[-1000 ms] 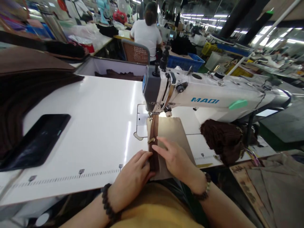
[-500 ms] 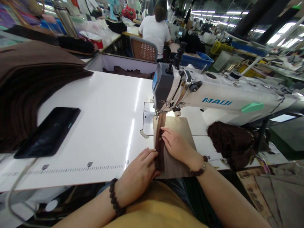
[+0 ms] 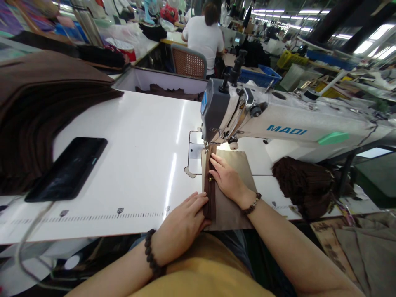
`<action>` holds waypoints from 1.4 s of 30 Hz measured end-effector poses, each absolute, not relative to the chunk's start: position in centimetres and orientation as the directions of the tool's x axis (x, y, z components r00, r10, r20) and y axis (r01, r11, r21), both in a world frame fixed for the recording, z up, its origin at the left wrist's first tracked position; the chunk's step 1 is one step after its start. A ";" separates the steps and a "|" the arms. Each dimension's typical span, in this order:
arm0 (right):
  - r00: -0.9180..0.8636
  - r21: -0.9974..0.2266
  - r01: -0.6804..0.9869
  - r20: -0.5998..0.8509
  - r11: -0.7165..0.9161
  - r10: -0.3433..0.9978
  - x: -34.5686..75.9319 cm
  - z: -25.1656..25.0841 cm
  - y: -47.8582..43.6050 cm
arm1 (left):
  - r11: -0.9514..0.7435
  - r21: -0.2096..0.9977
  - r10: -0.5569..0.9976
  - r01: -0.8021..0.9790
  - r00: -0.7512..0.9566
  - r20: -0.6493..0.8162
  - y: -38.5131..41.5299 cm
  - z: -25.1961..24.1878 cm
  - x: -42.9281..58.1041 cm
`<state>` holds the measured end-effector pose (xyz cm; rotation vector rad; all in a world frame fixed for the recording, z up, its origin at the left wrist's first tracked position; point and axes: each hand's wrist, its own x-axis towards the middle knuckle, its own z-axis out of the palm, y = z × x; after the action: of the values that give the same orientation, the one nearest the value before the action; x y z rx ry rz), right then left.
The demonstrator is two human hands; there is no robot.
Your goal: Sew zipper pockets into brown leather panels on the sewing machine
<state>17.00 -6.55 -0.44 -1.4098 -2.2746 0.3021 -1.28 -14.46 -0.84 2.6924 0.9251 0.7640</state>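
A brown zipper (image 3: 210, 202) with a small brass-coloured pull (image 3: 210, 179) lies lengthwise along a beige fabric piece (image 3: 238, 165). Its far end runs under the presser foot (image 3: 206, 147) of a white sewing machine (image 3: 278, 119). My left hand (image 3: 182, 220) rests at the zipper's near left edge, fingertips on it, thumb lower down and apart from the fingers. My right hand (image 3: 229, 179) lies over the fabric with fingers stretched toward the presser foot, fingertips on the zipper just beyond the pull. Neither hand is closed around anything.
A black phone (image 3: 66, 169) with a cable lies on the white table (image 3: 139, 132). Brown fabric pieces are stacked (image 3: 62, 78) at left. Right of the machine sits a dark brown bundle (image 3: 303, 181). Beyond the table, a person in white (image 3: 204, 39) sits on a chair.
My right hand has slid forward along the zipper, its fingers straightening past the pull toward the presser foot. My left hand stays at the near edge. The view has shifted slightly.
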 end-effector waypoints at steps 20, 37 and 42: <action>-0.455 -0.377 0.782 0.200 0.497 0.868 17.1 0.3 -9.5 | -0.848 0.491 0.440 0.200 0.782 0.442 -15.2 0.1 -2.3; -0.451 -0.326 0.830 0.085 0.452 0.889 16.9 0.4 -9.6 | -0.912 0.096 0.408 0.399 0.853 0.325 -2.8 1.7 -2.0; -0.454 -0.323 0.827 0.097 0.460 0.886 17.2 0.3 -9.4 | -0.897 0.108 0.440 0.428 0.849 0.291 -1.9 0.1 -1.8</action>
<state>17.20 -9.45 0.31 -1.4758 -2.4599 0.3350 -1.76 -1.90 0.06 2.9835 0.7004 0.4839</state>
